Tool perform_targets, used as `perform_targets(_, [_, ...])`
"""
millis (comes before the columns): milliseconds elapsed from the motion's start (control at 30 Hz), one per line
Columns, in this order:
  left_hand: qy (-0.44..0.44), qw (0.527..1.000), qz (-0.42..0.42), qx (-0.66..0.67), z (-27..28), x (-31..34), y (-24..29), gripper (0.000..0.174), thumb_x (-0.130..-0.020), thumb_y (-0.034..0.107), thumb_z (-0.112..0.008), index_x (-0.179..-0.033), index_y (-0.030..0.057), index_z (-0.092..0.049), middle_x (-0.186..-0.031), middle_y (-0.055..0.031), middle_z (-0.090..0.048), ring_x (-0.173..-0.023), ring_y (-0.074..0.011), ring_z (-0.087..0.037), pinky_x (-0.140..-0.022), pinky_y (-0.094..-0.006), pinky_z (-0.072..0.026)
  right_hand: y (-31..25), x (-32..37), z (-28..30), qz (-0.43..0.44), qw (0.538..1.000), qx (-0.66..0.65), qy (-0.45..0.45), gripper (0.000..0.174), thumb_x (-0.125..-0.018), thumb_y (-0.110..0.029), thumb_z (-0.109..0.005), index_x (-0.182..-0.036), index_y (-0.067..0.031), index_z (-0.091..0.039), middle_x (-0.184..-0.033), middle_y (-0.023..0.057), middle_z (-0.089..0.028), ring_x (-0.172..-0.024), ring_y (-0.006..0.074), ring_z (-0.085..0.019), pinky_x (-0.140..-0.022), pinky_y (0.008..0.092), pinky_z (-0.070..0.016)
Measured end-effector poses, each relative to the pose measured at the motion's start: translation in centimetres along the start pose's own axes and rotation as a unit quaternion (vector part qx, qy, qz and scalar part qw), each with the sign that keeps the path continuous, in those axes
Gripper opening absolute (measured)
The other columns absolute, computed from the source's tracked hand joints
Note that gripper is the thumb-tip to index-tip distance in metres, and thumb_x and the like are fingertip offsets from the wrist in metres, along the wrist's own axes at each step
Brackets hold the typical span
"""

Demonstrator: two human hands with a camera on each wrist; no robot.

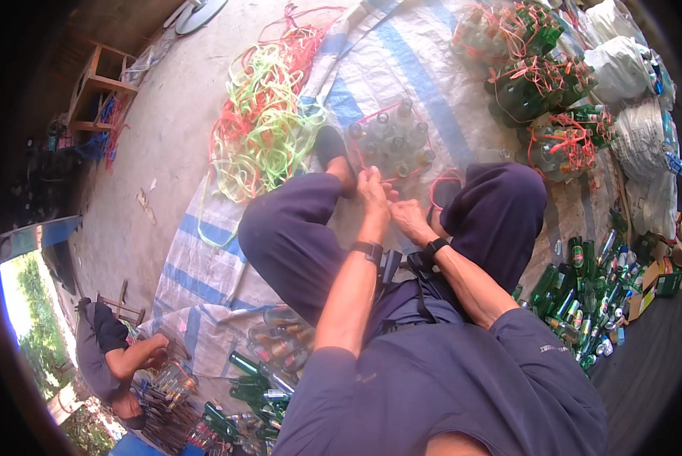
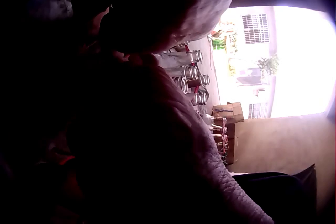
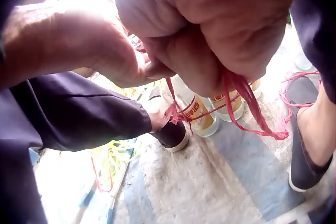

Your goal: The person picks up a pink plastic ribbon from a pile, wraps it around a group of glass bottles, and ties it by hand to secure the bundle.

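A bundle of clear glass bottles (image 1: 393, 140) stands on the sheet between the person's feet, with pink plastic string (image 1: 430, 140) running round it. Close together above its near side, both hands pinch the string. The left hand (image 1: 373, 191) is at the left, fingers curled against the right hand (image 1: 411, 218). In the right wrist view, a string loop (image 3: 252, 103) comes out of the curled right hand (image 3: 210, 24) and hangs down. Another strand drops from between the hands to a knot near labelled bottles (image 3: 202, 116). The left wrist view is mostly dark, showing bottle necks (image 2: 191, 71) past the hand.
Green and red string (image 1: 261, 114) lies heaped at the left. Tied bottle bundles (image 1: 539, 87) stand at the right, beside white sacks (image 1: 618, 68). Loose green bottles (image 1: 584, 289) lie lower right, others (image 1: 257, 380) lower left. Another person (image 1: 109, 349) bends over at the far left.
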State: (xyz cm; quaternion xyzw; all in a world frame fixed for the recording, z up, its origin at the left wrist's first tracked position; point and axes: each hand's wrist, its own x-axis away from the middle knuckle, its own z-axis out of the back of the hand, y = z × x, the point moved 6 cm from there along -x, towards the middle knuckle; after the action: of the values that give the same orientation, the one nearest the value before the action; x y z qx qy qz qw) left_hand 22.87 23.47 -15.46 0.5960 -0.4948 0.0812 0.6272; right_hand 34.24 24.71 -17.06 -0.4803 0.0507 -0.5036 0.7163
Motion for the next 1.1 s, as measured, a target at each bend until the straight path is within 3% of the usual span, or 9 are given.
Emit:
perform_targets(167, [0.010,0.999,-0.033,-0.016,0.2,-1.0,-0.3,0.028,-0.097,0.031,-0.049,-0.106,0.0046,-0.056,-0.068,-0.0037,-0.052,-0.049,-0.0145,-0.048,-0.045,-0.0299,-0.0400,1.3,-0.6,-1.7,0.052,0.995,0.069,-0.054,0.011,-0.077,-0.009,-0.057,-0.085,-0.0035,-0.063,-0.074,0.0176,-0.065,-0.071,0.0319,-0.068,-0.059,0.0420,-0.0521])
perform_targets(233, [0.008,0.997,-0.052,-0.049,0.6,-1.8,-0.6,0.030,-0.097,0.030,-0.049,-0.103,0.0021,-0.058,-0.070,-0.0053,-0.054,-0.054,-0.0167,-0.051,-0.049,-0.0322,-0.0413,-1.2,0.2,-1.5,0.223,0.929,0.293,-0.041,0.015,-0.079,-0.013,-0.059,-0.087,-0.0007,-0.063,-0.077,0.0210,-0.066,-0.072,0.0334,-0.068,-0.059,0.0419,-0.0520])
perform_targets(267, [0.008,0.994,-0.070,-0.081,0.8,-2.2,-0.6,0.031,-0.097,0.029,-0.049,-0.101,-0.0003,-0.060,-0.071,-0.0068,-0.056,-0.058,-0.0188,-0.054,-0.053,-0.0346,-0.0425,-1.7,0.3,-1.2,0.224,0.929,0.293,-0.042,0.015,-0.079,-0.013,-0.059,-0.087,-0.0007,-0.063,-0.077,0.0210,-0.066,-0.072,0.0334,-0.068,-0.059,0.0419,-0.0520])
perform_targets(300, [0.008,0.994,-0.069,-0.080,1.0,-2.9,-1.3,0.031,-0.097,0.029,-0.049,-0.101,-0.0003,-0.060,-0.071,-0.0068,-0.056,-0.058,-0.0188,-0.054,-0.053,-0.0346,-0.0425,-1.0,0.2,-0.1,0.049,0.989,0.124,-0.060,0.020,-0.080,-0.017,-0.061,-0.090,0.0008,-0.062,-0.079,0.0226,-0.067,-0.074,0.0348,-0.068,-0.061,0.0429,-0.0521])
perform_targets(333, [0.025,0.985,-0.120,-0.124,1.2,-3.3,-1.4,0.034,-0.097,0.029,-0.049,-0.100,-0.0024,-0.061,-0.074,-0.0104,-0.059,-0.063,-0.0231,-0.056,-0.059,-0.0373,-0.0434,0.1,0.8,0.4,-0.130,0.987,-0.052,-0.074,0.026,-0.082,-0.021,-0.062,-0.092,0.0022,-0.062,-0.081,0.0243,-0.067,-0.077,0.0361,-0.068,-0.064,0.0439,-0.0522])
perform_targets(467, [0.042,0.952,-0.197,-0.231,0.9,-2.7,-0.2,0.040,-0.096,0.031,-0.047,-0.103,-0.0058,-0.062,-0.084,-0.0210,-0.065,-0.078,-0.0351,-0.060,-0.074,-0.0431,-0.0441,-2.1,1.1,5.2,-0.111,0.993,0.038,0.003,0.042,-0.078,-0.034,-0.065,-0.097,0.0032,-0.065,-0.085,0.0247,-0.068,-0.074,0.0401,-0.066,-0.070,0.0483,-0.0520])
perform_targets(667, [0.057,0.947,-0.206,-0.238,0.7,-1.7,0.5,0.040,-0.096,0.032,-0.047,-0.104,-0.0041,-0.063,-0.085,-0.0236,-0.065,-0.079,-0.0370,-0.062,-0.073,-0.0432,-0.0453,-8.0,-0.4,9.9,0.077,0.967,0.201,0.138,0.046,-0.080,-0.029,-0.065,-0.112,0.0034,-0.057,-0.092,0.0257,-0.066,-0.079,0.0436,-0.065,-0.070,0.0503,-0.0517])
perform_targets(833, [0.056,0.945,-0.217,-0.239,0.8,-1.3,1.0,0.039,-0.095,0.032,-0.049,-0.102,-0.0046,-0.063,-0.083,-0.0243,-0.065,-0.078,-0.0386,-0.062,-0.073,-0.0438,-0.0457,-9.9,-3.4,8.3,0.141,0.941,0.307,0.008,0.025,-0.078,-0.019,-0.061,-0.090,0.0026,-0.062,-0.078,0.0277,-0.064,-0.079,0.0441,-0.064,-0.069,0.0511,-0.0508])
perform_targets(1100, [0.073,0.942,-0.225,-0.239,1.0,-1.8,0.7,0.039,-0.094,0.031,-0.051,-0.099,-0.0055,-0.063,-0.082,-0.0264,-0.065,-0.078,-0.0411,-0.063,-0.071,-0.0455,-0.0455,-8.9,-6.8,6.9,0.173,0.918,0.356,-0.033,0.012,-0.076,-0.009,-0.057,-0.074,-0.0004,-0.066,-0.077,0.0232,-0.066,-0.076,0.0414,-0.066,-0.065,0.0487,-0.0525])
